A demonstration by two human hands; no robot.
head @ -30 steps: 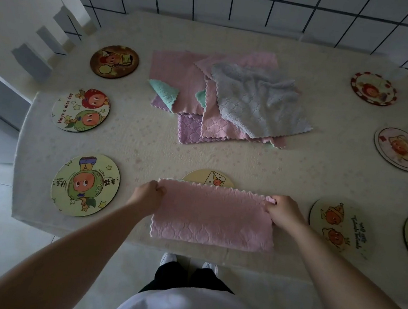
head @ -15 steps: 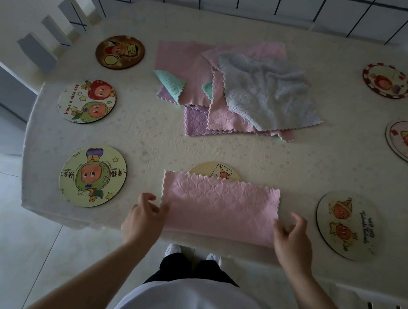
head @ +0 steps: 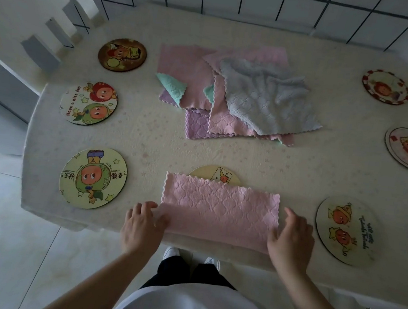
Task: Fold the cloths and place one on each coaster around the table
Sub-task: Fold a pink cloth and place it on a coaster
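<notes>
Down the left side of the frame three round cartoon coasters lie on the counter (head: 148,145): a brown one (head: 122,55) uppermost, a cream one reading "Have a nice day" (head: 88,103), and a green one (head: 93,177) lowest. The left hand (head: 142,224), fingers loosely spread, touches the lower left corner of the folded pink cloth (head: 219,210), which covers most of a yellow coaster (head: 217,175) at lower centre. Above centre sits a loose pile of pink, purple, teal and grey cloths (head: 240,95). The right hand (head: 291,240), also open, touches the cloth's lower right corner. More coasters (head: 346,230) line the right.
</notes>
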